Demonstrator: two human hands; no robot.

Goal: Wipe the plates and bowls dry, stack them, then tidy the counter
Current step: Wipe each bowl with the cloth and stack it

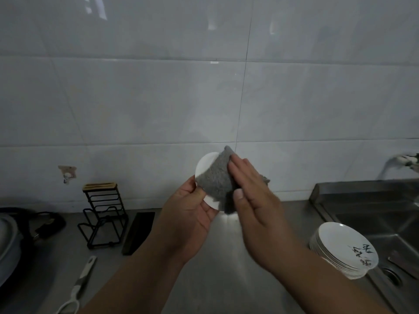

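Your left hand (192, 214) has its grip closed on the plate (205, 164), at the lower edge with the thumb on the face. The plate is held tilted in mid-air above the table (226, 279). Your right hand (251, 196) lies flat, fingers straight, pressing the cloth (215, 177) to the plate's face; whether its thumb pinches the cloth is unclear. Wiping appears to be under way. The stack (340, 248) stands by the sink (374, 220), down and right of the plate and nearer your right hand.
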